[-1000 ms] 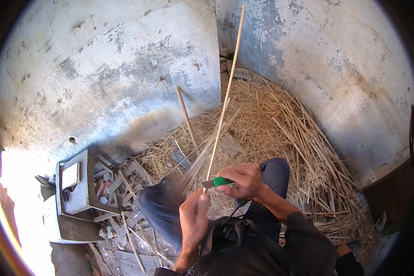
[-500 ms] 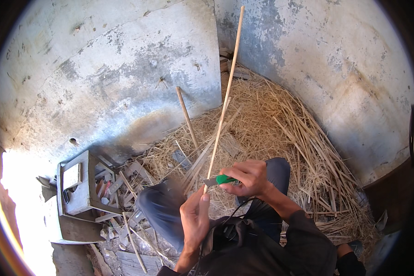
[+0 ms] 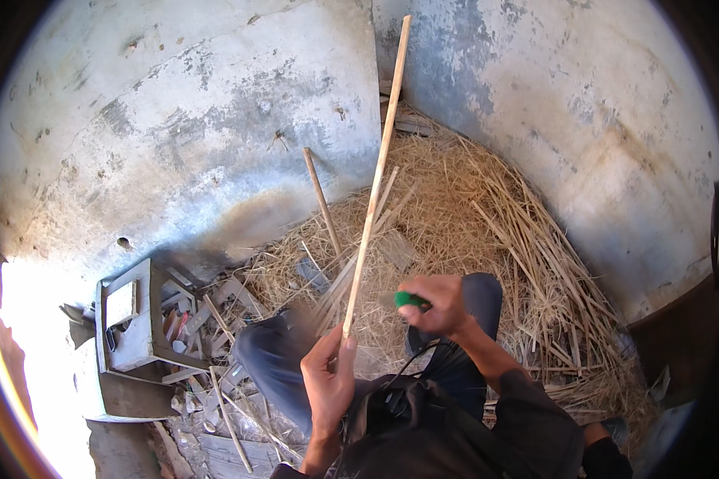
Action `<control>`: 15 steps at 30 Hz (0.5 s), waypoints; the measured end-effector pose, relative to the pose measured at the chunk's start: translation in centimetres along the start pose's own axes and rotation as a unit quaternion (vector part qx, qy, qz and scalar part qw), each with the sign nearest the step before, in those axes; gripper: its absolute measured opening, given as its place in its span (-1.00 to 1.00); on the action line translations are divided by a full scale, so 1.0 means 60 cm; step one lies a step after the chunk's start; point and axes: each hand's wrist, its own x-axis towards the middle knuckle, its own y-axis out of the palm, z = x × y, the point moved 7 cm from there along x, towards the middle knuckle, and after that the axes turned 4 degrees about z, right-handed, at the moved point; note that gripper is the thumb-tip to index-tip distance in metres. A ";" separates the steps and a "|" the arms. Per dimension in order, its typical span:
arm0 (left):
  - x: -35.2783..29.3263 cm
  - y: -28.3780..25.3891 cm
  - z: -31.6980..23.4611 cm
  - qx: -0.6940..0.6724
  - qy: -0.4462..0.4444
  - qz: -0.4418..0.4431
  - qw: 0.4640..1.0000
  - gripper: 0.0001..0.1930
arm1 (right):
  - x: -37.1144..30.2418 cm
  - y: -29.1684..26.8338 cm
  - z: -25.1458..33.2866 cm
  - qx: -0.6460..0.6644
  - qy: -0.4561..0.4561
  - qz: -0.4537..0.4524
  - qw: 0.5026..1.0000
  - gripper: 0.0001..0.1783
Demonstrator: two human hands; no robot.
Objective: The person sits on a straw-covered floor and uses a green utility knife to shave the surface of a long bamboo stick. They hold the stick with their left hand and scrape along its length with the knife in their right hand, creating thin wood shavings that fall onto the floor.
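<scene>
A long, pale wooden strip rises from my left hand, which pinches its lower end between thumb and fingers. The strip leans slightly right, its far tip in front of the wall corner. My right hand is closed round a green-handled knife, held over my right knee and apart from the strip. Motion smears the knife's blade, which points left toward the strip.
Straw and shavings cover the floor between two peeling walls. Long split strips lie heaped along the right wall. An upright stick stands ahead. At left is a small wooden stool among scraps.
My right hand has drawn the knife off the strip, moving it right. My left hand has shifted slightly left and down, and the strip has swung a little left with it.
</scene>
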 end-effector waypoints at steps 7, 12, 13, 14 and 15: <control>0.004 0.014 -0.018 0.022 0.042 0.012 0.999 -0.69 | 0.015 0.030 0.046 0.009 -0.044 0.040 0.998 -0.58; 0.004 0.014 -0.027 0.054 0.074 0.005 0.996 -0.66 | 0.019 0.028 0.051 -0.014 -0.039 0.043 0.998 -0.69; 0.003 0.013 -0.023 0.058 0.076 0.003 0.995 -0.66 | 0.019 0.027 0.051 -0.022 -0.039 0.041 0.998 -0.68; 0.003 0.013 -0.020 0.062 0.077 0.002 0.995 -0.66 | 0.021 0.026 0.053 -0.033 -0.045 0.040 0.998 -0.68; 0.003 0.012 -0.022 0.064 0.079 0.000 0.995 -0.66 | 0.023 0.023 0.055 -0.044 -0.051 0.038 0.997 -0.65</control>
